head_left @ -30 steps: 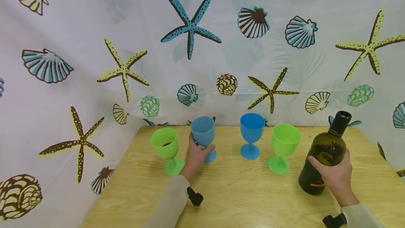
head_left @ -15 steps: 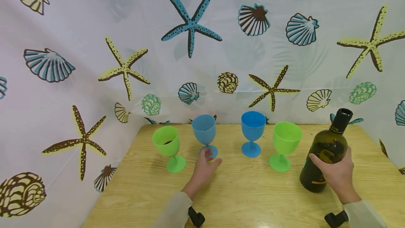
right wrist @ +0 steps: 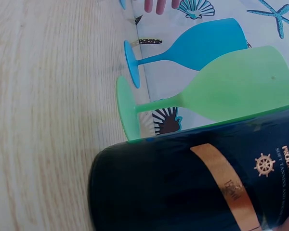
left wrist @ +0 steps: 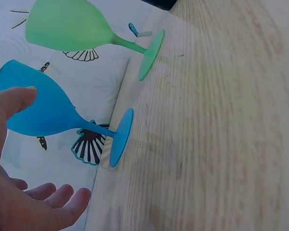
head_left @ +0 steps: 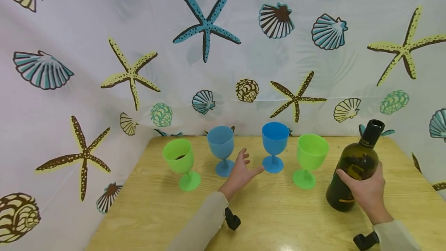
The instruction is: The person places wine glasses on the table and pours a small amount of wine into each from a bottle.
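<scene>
dark green glass, by the look of it, for the bottle point(head_left: 353, 164), sitting towards the right edge of the worktop point(head_left: 278, 220), mouth up and no cork or cap on it. the right hand point(head_left: 370, 191) has it gripped round the body, thumb in front. can't tell if the base is quite touching the wood. i'd guess it's the heavy one here, stiff, smooth enough to slip and breakable if dropped, so round the body is a sensible grip; the neck alone would probably let it swing.

left hand point(head_left: 240, 175) is holding nothing, thumb spread wide from the loosely bent fingers, out between the two blue goblets. its thumb is right by the brighter blue goblet point(head_left: 275, 140), which stands upright near the far edge; can't tell if they touch. that one looks like thin plastic, so my bet is light, a bit slick and easy to tip. i'd pinch the stem, or cup the bowl gently low down.

the duller blue goblet point(head_left: 221, 144) is along the far edge too. towards the far left corner there's a green goblet point(head_left: 182, 167) with something dark inside, and a second green goblet point(head_left: 311, 156) stands between the brighter blue one and the bottle.
</scene>
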### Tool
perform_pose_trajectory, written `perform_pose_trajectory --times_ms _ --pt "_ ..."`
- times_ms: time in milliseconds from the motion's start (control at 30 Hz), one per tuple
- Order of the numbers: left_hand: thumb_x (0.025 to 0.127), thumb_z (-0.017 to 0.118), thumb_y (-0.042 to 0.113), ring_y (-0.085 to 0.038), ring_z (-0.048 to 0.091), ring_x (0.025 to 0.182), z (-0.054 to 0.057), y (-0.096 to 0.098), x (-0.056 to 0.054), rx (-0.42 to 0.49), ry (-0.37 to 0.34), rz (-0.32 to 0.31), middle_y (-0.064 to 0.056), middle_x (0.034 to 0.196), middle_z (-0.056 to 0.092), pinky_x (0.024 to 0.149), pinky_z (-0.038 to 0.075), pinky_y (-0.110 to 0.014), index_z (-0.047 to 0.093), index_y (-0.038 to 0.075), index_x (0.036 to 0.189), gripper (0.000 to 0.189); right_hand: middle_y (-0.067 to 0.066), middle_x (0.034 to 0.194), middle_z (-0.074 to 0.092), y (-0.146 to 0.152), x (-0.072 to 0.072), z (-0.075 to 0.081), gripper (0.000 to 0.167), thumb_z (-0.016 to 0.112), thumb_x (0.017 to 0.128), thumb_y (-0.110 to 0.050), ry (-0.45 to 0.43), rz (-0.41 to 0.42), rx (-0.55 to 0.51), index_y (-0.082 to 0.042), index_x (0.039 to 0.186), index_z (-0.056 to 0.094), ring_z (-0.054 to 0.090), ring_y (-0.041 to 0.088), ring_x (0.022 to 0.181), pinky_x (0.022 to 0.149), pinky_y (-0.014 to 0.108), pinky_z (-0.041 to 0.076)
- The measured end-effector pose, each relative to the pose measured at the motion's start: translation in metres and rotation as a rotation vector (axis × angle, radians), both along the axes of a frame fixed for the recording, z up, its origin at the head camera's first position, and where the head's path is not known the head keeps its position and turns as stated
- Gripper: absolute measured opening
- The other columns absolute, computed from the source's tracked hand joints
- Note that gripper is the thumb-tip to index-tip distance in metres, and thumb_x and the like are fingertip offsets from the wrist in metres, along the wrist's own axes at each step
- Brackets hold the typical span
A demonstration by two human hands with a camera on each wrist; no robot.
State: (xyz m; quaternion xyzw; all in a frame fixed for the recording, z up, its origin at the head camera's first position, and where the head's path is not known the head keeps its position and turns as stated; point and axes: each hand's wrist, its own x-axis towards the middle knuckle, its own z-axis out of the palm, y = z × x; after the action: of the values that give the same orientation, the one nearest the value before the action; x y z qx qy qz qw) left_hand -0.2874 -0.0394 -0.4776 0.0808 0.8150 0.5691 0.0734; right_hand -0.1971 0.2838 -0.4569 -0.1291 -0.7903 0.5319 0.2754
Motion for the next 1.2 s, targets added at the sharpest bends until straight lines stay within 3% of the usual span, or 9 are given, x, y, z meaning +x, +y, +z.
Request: perform_pose_trajectory --times_ms 300,633,1000,1200 --pt "0.083 0.073 0.038 -0.035 0.033 0.133 0.0 0.016 -0.021 0.05 -0.037 0.032 -0.014 0.149 0.028 0.097 0.041 -0.051 0.009 0.013 0.152 0.098 0.004 0.126 0.047 -0.001 -0.001 0.0 0.081 0.08 0.074 -0.01 0.019 0.015 -0.008 -0.014 0.139 0.032 0.046 0.006 0.107 0.085 0.02 0.04" --pt "0.083 0.073 0.037 -0.036 0.035 0.131 -0.008 0.024 -0.032 0.073 -0.04 0.048 -0.016 0.147 0.03 0.098 0.039 -0.053 0.008 0.015 0.151 0.097 0.002 0.124 0.047 0.0 -0.002 -0.002 0.08 0.08 0.074 -0.009 0.035 0.022 -0.004 -0.014 0.139 0.033 0.047 0.004 0.104 0.083 0.02 0.04" --pt "0.084 0.074 0.023 -0.037 0.034 0.132 -0.007 0.034 -0.041 0.126 -0.001 -0.073 -0.017 0.146 0.03 0.099 0.039 -0.051 0.009 0.015 0.151 0.094 0.006 0.126 0.046 0.001 -0.001 0.002 0.082 0.081 0.074 -0.011 0.019 0.015 0.006 -0.014 0.14 0.031 0.047 0.005 0.104 0.082 0.018 0.04" --pt "0.083 0.075 0.024 -0.036 0.038 0.129 -0.011 0.043 -0.048 0.129 0.025 -0.084 -0.016 0.143 0.035 0.098 0.04 -0.05 0.011 0.014 0.151 0.094 0.007 0.126 0.046 0.001 -0.002 0.0 0.082 0.08 0.075 -0.013 0.005 0.024 0.01 -0.014 0.14 0.031 0.047 0.005 0.105 0.082 0.018 0.041"
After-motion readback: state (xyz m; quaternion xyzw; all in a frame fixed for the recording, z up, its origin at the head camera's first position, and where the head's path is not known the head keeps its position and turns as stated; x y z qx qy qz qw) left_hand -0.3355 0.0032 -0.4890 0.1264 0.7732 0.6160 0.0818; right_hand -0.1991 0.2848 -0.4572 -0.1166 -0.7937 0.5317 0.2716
